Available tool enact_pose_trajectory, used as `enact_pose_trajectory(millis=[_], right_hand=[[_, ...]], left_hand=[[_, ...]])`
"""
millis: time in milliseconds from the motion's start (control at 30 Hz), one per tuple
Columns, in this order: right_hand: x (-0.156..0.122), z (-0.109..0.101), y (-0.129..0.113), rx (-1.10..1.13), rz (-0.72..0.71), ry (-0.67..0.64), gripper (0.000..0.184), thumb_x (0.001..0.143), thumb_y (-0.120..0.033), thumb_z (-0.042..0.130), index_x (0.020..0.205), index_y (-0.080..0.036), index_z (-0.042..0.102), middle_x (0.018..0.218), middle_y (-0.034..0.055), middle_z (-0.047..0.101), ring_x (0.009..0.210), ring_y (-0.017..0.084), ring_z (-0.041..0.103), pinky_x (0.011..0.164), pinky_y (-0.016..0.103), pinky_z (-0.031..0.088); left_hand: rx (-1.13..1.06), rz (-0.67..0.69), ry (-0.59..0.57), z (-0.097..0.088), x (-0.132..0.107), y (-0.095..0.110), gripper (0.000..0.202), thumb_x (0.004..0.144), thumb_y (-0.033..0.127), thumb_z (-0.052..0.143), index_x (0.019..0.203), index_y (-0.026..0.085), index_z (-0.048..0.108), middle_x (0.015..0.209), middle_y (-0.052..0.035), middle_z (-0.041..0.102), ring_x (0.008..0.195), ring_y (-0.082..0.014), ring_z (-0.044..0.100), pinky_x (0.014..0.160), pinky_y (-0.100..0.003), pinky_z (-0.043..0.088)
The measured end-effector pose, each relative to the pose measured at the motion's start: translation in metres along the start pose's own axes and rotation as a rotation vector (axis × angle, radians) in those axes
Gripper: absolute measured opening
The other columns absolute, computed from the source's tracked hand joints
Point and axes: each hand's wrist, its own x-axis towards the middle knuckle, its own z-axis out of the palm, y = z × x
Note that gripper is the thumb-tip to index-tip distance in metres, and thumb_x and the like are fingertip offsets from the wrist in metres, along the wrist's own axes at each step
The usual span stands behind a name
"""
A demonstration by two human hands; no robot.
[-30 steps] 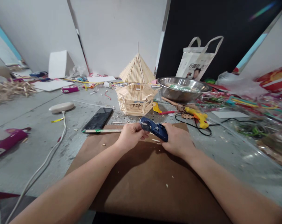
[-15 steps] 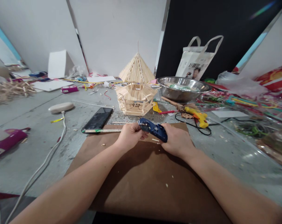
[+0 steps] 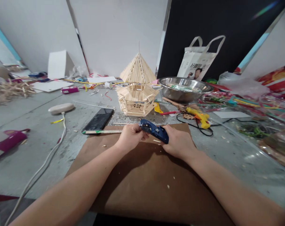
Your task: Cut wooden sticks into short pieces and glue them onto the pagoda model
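Note:
My right hand (image 3: 179,139) is wrapped round a blue hand cutter (image 3: 154,130), whose head points left. Close against that head is my left hand (image 3: 130,135), its fingers pinched together; what lies between them is hidden. A pale strip with green marks (image 3: 104,131) runs from the phone's near edge to my left hand, and I cannot tell whether the hand grips it. Both hands are over a brown board (image 3: 137,182) with small pale offcuts on it. Just beyond stands a pavilion model (image 3: 137,84) made of thin wooden sticks, upright with a pointed roof.
Left of my hands are a black phone (image 3: 99,120), a white round device (image 3: 61,109) with a cable and a purple tool (image 3: 9,144). To the right lie a yellow glue gun (image 3: 201,118) with a black cord and a steel bowl (image 3: 185,91). Behind stands a white bag (image 3: 195,62).
Almost nothing differs. Both hands and the blue cutter keep nearly the same position, and the whole view has shifted very slightly.

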Motion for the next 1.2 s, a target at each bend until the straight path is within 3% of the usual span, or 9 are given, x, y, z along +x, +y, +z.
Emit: enact_pose_trajectory(millis=[400, 767, 967, 1100, 1200], right_hand=[[0.000, -0.002, 0.002, -0.011, 0.011, -0.020, 0.029, 0.064, -0.031, 0.049, 0.091, -0.020, 0.049, 0.071, 0.0042, 0.064, 0.064, 0.021, 0.060, 0.051, 0.026, 0.032], [0.001, 0.003, 0.002, -0.055, 0.055, 0.011, 0.030, 0.064, -0.031, 0.048, 0.092, -0.021, 0.051, 0.071, 0.0045, 0.065, 0.064, 0.021, 0.060, 0.051, 0.027, 0.031], [0.009, 0.006, 0.013, -0.055, 0.182, 0.047, 0.039, 0.063, -0.038, 0.049, 0.098, -0.020, 0.048, 0.080, 0.0065, 0.064, 0.068, 0.023, 0.059, 0.053, 0.028, 0.032], [0.011, 0.006, 0.016, -0.053, 0.185, 0.076, 0.042, 0.063, -0.038, 0.050, 0.100, -0.020, 0.047, 0.083, 0.0073, 0.063, 0.070, 0.023, 0.058, 0.054, 0.028, 0.033], [0.010, 0.006, 0.015, -0.046, 0.165, 0.088, 0.039, 0.063, -0.037, 0.050, 0.098, -0.020, 0.048, 0.079, 0.0067, 0.064, 0.067, 0.023, 0.058, 0.053, 0.028, 0.033]], left_hand=[[-0.032, -0.010, -0.007, 0.001, 0.000, 0.001, 0.013, 0.060, 0.007, 0.044, 0.056, 0.012, 0.055, 0.052, 0.0013, 0.060, 0.049, -0.0078, 0.057, 0.050, -0.018, 0.049], [0.005, -0.060, -0.056, 0.000, 0.001, 0.001, 0.010, 0.064, 0.021, 0.051, 0.062, 0.012, 0.057, 0.052, 0.0003, 0.058, 0.050, -0.0092, 0.056, 0.051, -0.019, 0.047], [0.284, -0.005, -0.068, -0.007, 0.005, 0.000, 0.022, 0.071, 0.031, 0.044, 0.064, 0.013, 0.057, 0.053, 0.0017, 0.056, 0.041, -0.0062, 0.047, 0.044, -0.018, 0.037], [0.622, 0.074, 0.011, -0.011, 0.006, 0.000, 0.020, 0.071, 0.028, 0.043, 0.065, 0.015, 0.058, 0.056, -0.0002, 0.058, 0.052, -0.0107, 0.051, 0.051, -0.021, 0.037], [0.884, 0.054, 0.016, -0.013, 0.007, -0.001, 0.021, 0.070, 0.029, 0.042, 0.071, 0.017, 0.059, 0.064, -0.0032, 0.061, 0.062, -0.0161, 0.055, 0.056, -0.025, 0.038]])
